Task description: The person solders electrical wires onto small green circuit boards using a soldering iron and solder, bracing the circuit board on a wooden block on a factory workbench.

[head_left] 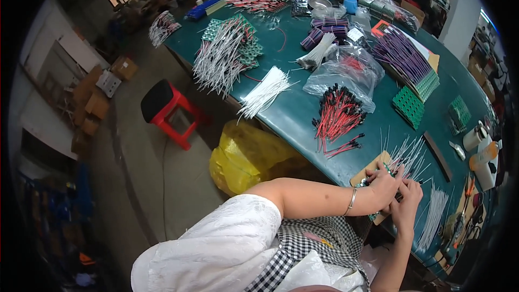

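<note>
At the table's near right edge, my left hand and my right hand are close together, fingers bent in over a small workpiece. Most of what they hold is hidden behind the fingers. A small green strip shows at my left fingertips. Just beyond the hands, thin white wires fan out over the table. A tan board lies partly under my left hand. More loose white wires lie to the right of my right hand.
Red and black wires, white wires and purple wires lie in bundles on the green table. A dark bar, bottles and hand tools are on the right. A red stool and yellow bag stand left.
</note>
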Tool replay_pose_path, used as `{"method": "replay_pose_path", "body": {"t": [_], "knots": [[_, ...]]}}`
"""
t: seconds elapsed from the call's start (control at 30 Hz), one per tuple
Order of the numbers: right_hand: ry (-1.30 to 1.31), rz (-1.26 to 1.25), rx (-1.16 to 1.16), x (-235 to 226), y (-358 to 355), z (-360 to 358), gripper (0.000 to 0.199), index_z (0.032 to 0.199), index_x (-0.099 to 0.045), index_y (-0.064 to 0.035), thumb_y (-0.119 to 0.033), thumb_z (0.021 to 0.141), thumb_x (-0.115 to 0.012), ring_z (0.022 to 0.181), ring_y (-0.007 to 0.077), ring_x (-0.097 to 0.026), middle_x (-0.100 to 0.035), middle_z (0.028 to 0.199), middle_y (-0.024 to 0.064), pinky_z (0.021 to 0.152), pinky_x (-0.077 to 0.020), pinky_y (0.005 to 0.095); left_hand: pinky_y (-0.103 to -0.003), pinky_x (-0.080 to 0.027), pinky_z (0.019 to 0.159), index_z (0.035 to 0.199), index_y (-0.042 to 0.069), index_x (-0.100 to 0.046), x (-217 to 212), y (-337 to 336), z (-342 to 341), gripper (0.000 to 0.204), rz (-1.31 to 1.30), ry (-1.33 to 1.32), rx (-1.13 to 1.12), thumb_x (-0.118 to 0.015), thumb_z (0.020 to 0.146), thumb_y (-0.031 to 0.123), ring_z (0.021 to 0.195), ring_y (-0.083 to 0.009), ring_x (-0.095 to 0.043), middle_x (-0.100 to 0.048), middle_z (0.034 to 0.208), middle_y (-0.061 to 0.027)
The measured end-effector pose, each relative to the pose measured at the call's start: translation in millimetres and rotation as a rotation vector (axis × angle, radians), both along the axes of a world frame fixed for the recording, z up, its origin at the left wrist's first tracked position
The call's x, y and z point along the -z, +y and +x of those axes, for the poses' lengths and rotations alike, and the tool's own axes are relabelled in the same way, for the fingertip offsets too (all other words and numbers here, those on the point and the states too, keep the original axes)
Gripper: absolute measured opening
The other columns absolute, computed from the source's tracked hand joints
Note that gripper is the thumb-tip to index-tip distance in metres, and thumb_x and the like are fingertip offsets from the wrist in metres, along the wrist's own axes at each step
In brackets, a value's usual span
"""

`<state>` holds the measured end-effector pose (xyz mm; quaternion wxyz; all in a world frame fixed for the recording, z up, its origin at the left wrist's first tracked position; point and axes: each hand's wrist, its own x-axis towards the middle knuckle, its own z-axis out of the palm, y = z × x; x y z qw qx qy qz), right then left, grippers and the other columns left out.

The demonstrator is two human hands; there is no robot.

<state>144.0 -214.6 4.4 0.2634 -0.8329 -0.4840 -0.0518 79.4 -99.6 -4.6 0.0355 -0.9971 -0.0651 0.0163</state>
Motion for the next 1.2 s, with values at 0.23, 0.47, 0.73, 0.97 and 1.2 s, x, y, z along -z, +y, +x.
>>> {"method": "replay_pose_path", "body": {"t": [0.23, 0.47, 0.73, 0.97, 1.2], "knots": [[0.025, -0.081, 0.038, -1.2, -8.6, -2.3, 0.028, 0.099, -0.072, -0.0049, -0.015, 0.073, -0.074, 0.1, 0.0296, -0.054, -0.059, 0.097, 0.0087, 0.096, -0.0364, 0.0429, -0.056, -0.057, 0.061, 0.156, -0.003, -0.023, -10.1, 4.4, -4.4, 0.111, -0.236, 0.01, 0.079, -0.073, 0.072, 0.05, 0.096, -0.0542, -0.066, -0.065, 0.101, -0.039], [-0.018, -0.054, 0.034, -13.1, 10.0, -3.5, 0.043, 0.105, -0.074, -0.0101, -0.017, 0.063, -0.083, 0.099, 0.0293, -0.055, -0.059, 0.097, 0.0061, 0.092, -0.0395, 0.0447, -0.037, -0.058, 0.069, 0.132, -0.002, -0.052, -25.3, 61.6, -33.6, 0.085, -0.365, -0.141, 0.132, -0.082, 0.07, 0.047, 0.098, -0.0307, -0.068, -0.066, 0.107, -0.0207], [0.077, -0.033, 0.059, -5.7, 1.0, -4.7, 0.045, 0.111, -0.073, -0.0085, -0.017, 0.068, -0.082, 0.106, 0.0265, -0.055, -0.062, 0.104, 0.0042, 0.1, -0.0356, 0.0443, -0.053, -0.035, 0.107, 0.118, 0.007, -0.065, -7.6, 57.8, -57.6, 0.051, -0.385, -0.357, 0.38, -0.079, 0.076, 0.033, 0.119, -0.0281, -0.053, -0.062, 0.123, -0.0071], [0.111, -0.187, -0.034, -23.1, -3.1, 26.3, 0.03, 0.106, -0.074, -0.0102, -0.019, 0.077, -0.078, 0.106, 0.0263, -0.057, -0.066, 0.101, 0.0059, 0.098, -0.037, 0.044, -0.056, -0.031, 0.111, 0.114, 0.006, -0.068, -19.6, 56.8, -52.5, 0.048, -0.265, -0.286, 0.423, -0.076, 0.078, 0.036, 0.119, -0.0282, -0.054, -0.064, 0.121, -0.0076], [-0.171, 0.02, 0.358, 6.1, 40.4, 172.0, 0.028, 0.108, -0.075, -0.0108, -0.018, 0.081, -0.075, 0.107, 0.0293, -0.058, -0.066, 0.108, 0.0081, 0.093, -0.0444, 0.0468, -0.054, -0.031, 0.109, 0.112, 0.007, -0.068, -16.1, 56.7, -58.5, 0.047, -0.261, -0.325, 0.418, -0.076, 0.077, 0.037, 0.111, -0.0275, -0.057, -0.065, 0.121, -0.0063]]}}
